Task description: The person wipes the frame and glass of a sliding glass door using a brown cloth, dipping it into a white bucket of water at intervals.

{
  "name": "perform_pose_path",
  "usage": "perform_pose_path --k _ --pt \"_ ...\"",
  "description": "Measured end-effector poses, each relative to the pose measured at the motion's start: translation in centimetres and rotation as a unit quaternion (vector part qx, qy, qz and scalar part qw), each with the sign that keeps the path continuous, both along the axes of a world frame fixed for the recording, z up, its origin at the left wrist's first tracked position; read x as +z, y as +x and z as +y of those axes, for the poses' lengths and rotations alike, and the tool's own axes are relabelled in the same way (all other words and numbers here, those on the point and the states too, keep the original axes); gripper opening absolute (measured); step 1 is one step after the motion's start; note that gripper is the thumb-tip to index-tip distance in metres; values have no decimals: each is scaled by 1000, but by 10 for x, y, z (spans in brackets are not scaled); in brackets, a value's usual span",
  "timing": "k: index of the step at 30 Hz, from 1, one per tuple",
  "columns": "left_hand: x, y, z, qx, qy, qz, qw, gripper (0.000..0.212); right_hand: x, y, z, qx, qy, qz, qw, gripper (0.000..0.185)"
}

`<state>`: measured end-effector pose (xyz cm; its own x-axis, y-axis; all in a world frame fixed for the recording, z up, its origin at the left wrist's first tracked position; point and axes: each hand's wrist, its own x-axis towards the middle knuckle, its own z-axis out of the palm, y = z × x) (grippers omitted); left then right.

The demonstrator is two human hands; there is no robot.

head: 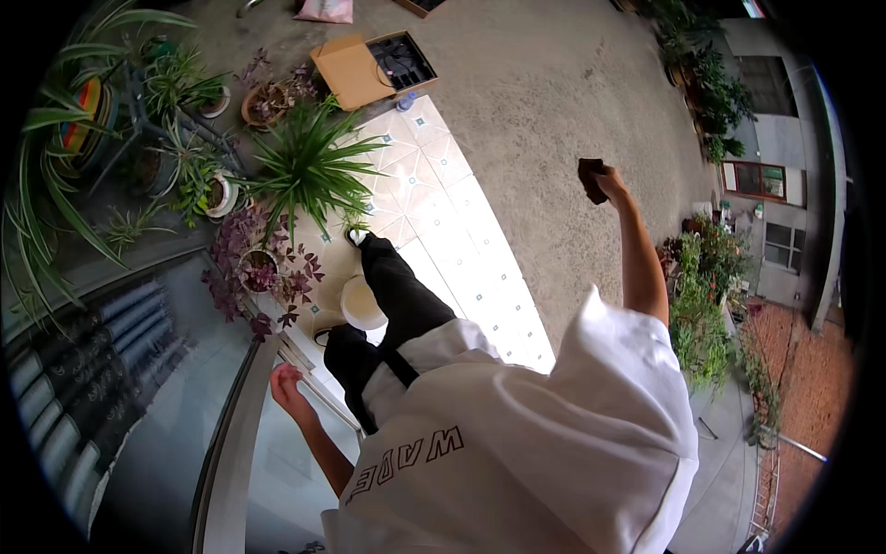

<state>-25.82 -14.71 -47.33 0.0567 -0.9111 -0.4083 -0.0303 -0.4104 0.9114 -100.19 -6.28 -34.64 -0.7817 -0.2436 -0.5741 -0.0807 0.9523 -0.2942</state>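
My right hand is stretched out over the concrete ground, shut on a dark brown cloth or sponge; its exact kind is unclear. Low on the left, my left hand is held beside the glass of a window or door. Its fingers are loosely bent, with nothing visible in them. A round, pale bucket or basin stands on the tiles by my legs, partly hidden by a dark trouser leg.
Potted purple-leaved plants and a spiky green plant crowd the left. Beyond the pale tiled strip lies an open cardboard box with a black tray and cable. A small bluish bottle stands near it. More plants line the right.
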Motion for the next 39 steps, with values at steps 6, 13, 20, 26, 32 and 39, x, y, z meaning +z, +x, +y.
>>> perform_pose_path --k 6,13,20,26,32,39 --pt "96 -110 -78 -191 -92 -3 977 16 53 171 15 -178 -398 -301 848 41" --pt "274 -176 -93 -319 -361 -73 873 17 124 348 -60 -226 -519 -605 560 40" --pt "336 -156 -72 -251 -470 -120 837 30 163 407 -82 -101 -483 -669 557 41" --pt "347 -132 -56 -190 -489 -207 826 35 185 439 -92 14 -464 -671 579 39" --pt "351 -100 -48 -135 -482 -258 826 29 188 472 -107 84 -428 -689 578 34" --pt "349 -70 -45 -45 -450 -214 866 20 186 492 -130 116 -364 -737 557 32"
